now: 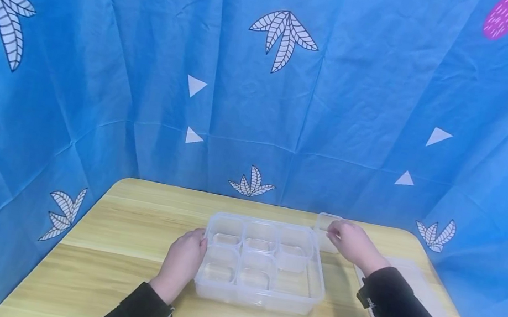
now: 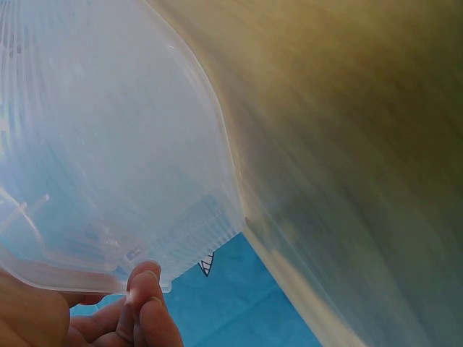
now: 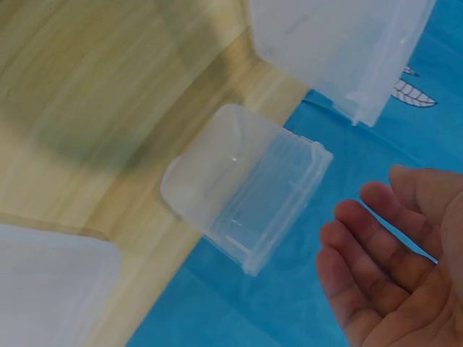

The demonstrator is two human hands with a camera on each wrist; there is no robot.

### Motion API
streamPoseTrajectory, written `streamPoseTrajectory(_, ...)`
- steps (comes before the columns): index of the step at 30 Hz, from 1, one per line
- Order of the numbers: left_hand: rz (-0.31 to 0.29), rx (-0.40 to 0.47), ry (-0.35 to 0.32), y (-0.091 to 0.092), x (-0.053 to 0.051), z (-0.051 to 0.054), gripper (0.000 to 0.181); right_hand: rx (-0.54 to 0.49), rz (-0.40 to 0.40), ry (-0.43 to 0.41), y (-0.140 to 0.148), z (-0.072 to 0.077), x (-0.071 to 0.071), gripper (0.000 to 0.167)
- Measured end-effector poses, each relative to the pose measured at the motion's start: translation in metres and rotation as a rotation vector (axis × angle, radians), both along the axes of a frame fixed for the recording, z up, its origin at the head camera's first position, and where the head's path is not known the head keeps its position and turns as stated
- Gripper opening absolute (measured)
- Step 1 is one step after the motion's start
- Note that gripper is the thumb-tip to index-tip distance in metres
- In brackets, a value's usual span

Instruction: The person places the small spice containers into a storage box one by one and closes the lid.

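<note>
A large clear plastic storage box [image 1: 256,298] sits on the table with several small square containers [image 1: 256,271] in it; its front right corner shows bare bottom. At the box's left side, my left hand [image 1: 183,263] holds the rim, and the left wrist view shows its fingers [image 2: 148,289] bent at the edge of the box wall [image 2: 145,137]. A loose small clear container [image 3: 239,188] stands on the table behind the box's right corner. Close to it, my right hand [image 1: 356,246] has loosely bent fingers, apart from the container in the right wrist view.
A flat translucent lid or sheet [image 1: 402,312] lies on the table's right side, partly under my right forearm. The wooden table [image 1: 115,264] ends just behind the loose container. A blue patterned curtain [image 1: 342,111] hangs around the back and sides.
</note>
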State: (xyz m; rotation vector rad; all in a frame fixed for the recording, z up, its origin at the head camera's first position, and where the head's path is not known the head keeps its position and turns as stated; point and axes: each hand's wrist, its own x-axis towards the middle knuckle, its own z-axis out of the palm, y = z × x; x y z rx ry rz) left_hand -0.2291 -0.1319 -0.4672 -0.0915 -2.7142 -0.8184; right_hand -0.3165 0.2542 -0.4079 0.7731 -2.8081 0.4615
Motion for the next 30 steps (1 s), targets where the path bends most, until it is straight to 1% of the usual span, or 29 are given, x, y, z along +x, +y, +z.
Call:
streamPoseTrajectory(6,0.001,0.008,0.001,-0.001,-0.002,-0.002,0.033,-0.004,-0.024,0.014,-0.002,-0.009,-0.01,0.008)
streamPoseTrajectory(11,0.003,0.016,-0.003,-0.001,-0.003,-0.002,0.033,-0.004,-0.022,0.045,-0.003,-0.018,-0.016,0.009)
streamPoseTrajectory(16,0.007,0.019,-0.01,-0.001,-0.002,-0.002,0.032,0.008,-0.028,0.017,-0.003,-0.024,-0.022,0.014)
streamPoseTrajectory(19,0.011,0.025,-0.014,-0.001,-0.002,-0.002,0.032,0.006,-0.021,-0.009,-0.002,-0.026,-0.023,0.016)
streamPoseTrajectory(24,0.013,0.032,-0.028,0.0,-0.001,-0.001,0.032,0.011,0.016,0.01,-0.002,-0.026,-0.021,0.014)
streamPoseTrajectory(27,0.011,0.035,-0.023,0.0,-0.001,0.0,0.032,0.009,0.008,-0.006,-0.003,-0.027,-0.021,0.014)
streamPoseTrajectory(28,0.011,0.036,-0.02,0.0,-0.001,0.0,0.032,0.005,-0.003,-0.025,-0.003,-0.028,-0.022,0.014)
streamPoseTrajectory(30,0.01,0.037,-0.017,0.0,-0.001,0.0,0.032,0.02,-0.013,-0.034,-0.003,-0.03,-0.023,0.013)
